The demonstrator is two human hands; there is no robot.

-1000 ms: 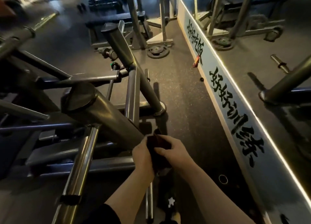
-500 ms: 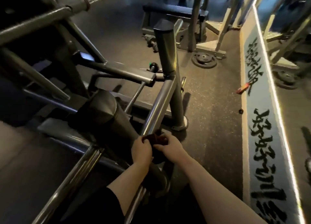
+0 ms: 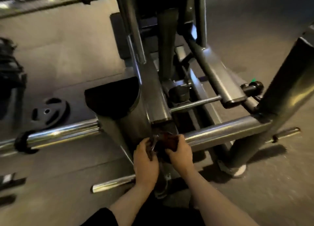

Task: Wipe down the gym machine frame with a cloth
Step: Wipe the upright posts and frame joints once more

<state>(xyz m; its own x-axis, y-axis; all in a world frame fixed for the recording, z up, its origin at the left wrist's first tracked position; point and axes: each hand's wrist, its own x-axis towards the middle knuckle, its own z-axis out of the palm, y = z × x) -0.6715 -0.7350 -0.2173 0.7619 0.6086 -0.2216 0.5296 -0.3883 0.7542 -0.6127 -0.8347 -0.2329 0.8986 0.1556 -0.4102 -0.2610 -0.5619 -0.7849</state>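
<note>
Left hand point(image 3: 146, 161) and right hand point(image 3: 181, 153) both grasping dark cloth point(image 3: 167, 141) against machine frame point(image 3: 220, 132); view now swung left versus earlier

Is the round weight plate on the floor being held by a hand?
No, the plate lies alone on the floor while both hands, left and right, grip the cloth.

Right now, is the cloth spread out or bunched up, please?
Bunched: the cloth sits crumpled between both gripping hands.
</note>
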